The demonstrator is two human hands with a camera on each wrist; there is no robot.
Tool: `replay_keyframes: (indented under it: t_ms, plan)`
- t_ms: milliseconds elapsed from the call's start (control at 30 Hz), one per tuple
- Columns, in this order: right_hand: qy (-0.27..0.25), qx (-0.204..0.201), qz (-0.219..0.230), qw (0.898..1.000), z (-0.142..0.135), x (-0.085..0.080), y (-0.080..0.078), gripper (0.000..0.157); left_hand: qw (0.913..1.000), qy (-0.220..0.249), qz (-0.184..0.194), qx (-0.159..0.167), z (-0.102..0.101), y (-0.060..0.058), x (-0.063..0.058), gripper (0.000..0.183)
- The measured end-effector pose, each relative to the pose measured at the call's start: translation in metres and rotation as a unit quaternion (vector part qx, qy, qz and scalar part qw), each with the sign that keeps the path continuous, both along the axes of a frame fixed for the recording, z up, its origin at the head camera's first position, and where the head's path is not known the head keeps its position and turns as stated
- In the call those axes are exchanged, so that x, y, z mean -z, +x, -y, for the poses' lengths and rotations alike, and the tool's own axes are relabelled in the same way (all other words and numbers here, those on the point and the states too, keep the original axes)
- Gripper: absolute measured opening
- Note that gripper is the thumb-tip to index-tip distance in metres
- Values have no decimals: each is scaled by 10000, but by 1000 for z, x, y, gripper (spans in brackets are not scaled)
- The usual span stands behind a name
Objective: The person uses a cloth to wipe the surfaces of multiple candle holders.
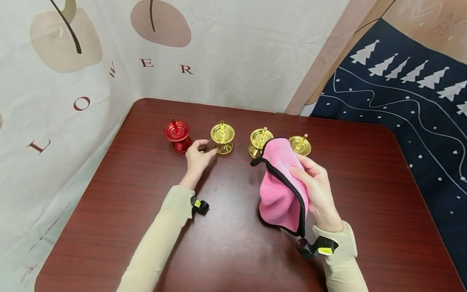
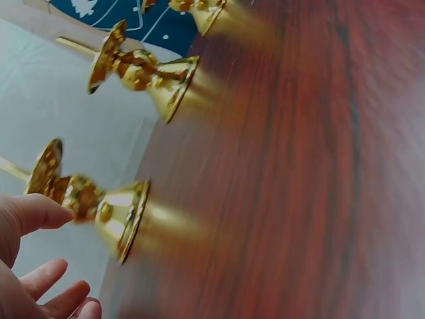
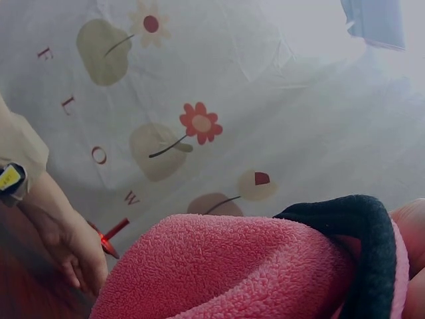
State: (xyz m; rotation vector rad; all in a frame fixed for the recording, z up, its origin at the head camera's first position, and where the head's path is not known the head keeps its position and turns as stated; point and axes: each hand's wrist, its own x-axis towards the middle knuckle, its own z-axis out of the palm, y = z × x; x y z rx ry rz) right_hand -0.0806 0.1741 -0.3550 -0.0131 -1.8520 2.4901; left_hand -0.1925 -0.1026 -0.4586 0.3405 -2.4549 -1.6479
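Observation:
Four metal candle holders stand in a row: a red candle holder (image 1: 177,136) at the left, then a gold candle holder (image 1: 223,138), another gold candle holder (image 1: 260,142), and a gold candle holder (image 1: 300,145) at the right. My left hand (image 1: 199,159) is between the red one and the nearest gold one, fingers apart. Its thumb (image 2: 43,212) reaches the waist of that gold holder (image 2: 119,216); whether it touches, I cannot tell. My right hand (image 1: 314,188) grips a pink cloth (image 1: 282,186) with black edging, which hangs over the table and partly covers the third holder.
The brown wooden table (image 1: 233,255) has rounded corners. A pale printed curtain (image 1: 237,52) rises behind it and on the left. On the right hangs dark blue fabric (image 1: 394,105) with white trees.

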Motion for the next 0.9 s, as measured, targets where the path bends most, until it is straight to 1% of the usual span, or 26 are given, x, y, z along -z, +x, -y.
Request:
replay_keyframes:
  t_ms: [167,267,400,500,567,667,767,900]
  plan:
    - [-19,-70,33,10000,2,0,-1,40,9997,-103,113,-171,23,10,-4,37]
    - [-70,-169,76,9998,3,1,-2,42,9993,-67,206,-300,34,14,-4,37]
    - [-78,-241,132,9996,4,2,-3,43,9975,-5,248,-658,46,16,-1,36]
    - [12,-184,185,9997,4,2,-3,42,9950,57,145,-991,53,14,2,36]
    - [68,-160,215,9996,4,2,-4,42,9924,98,69,-1221,57,12,3,39]
    - [142,-124,247,9995,4,2,-4,42,9894,149,35,-1443,62,8,4,45]
    - [124,-127,266,9995,4,2,-5,42,9883,134,97,-1516,67,3,6,48]
    - [39,-130,289,9995,4,1,-4,40,9887,-12,219,-1482,72,-3,7,48]
